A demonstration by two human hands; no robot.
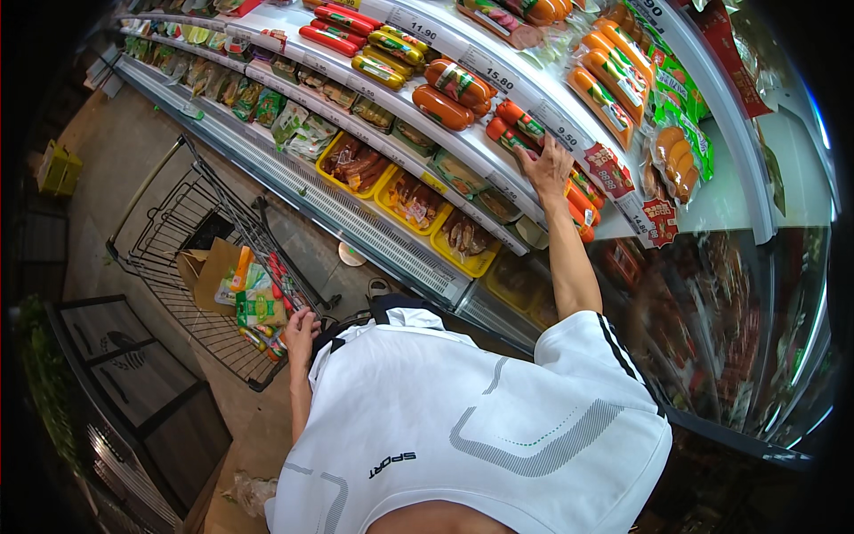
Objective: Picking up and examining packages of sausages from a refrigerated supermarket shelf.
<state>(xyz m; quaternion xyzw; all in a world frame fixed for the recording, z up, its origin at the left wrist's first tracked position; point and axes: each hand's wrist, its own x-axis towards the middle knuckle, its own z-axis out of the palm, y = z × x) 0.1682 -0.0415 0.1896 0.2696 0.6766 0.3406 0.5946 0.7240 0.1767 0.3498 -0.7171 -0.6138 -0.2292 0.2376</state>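
Note:
My right hand [550, 170] reaches onto a refrigerated shelf, thumb and fingers spread at the near end of red-wrapped sausages [512, 133]. Whether the fingers grip one is hidden. Just right of this hand lie more orange-red sausages [582, 207]. Low at my left side, my left hand [302, 328] hangs with loosely bent fingers beside the rim of a wire shopping cart [180, 294]; nothing shows in it. Inside the cart are a brown paper bag [217, 274], a green-and-clear food packet [260, 307] and several small colourful packs [263, 340].
Thick orange sausages [454, 93] and yellow-wrapped ones [390, 57] share the shelf. Below stand yellow trays [413, 200] of packed meat. The shelf's price rail [494, 73] curves overhead. A dark wood-panelled cabinet [133, 360] stands behind the cart; a yellow box [59, 168] sits farther off.

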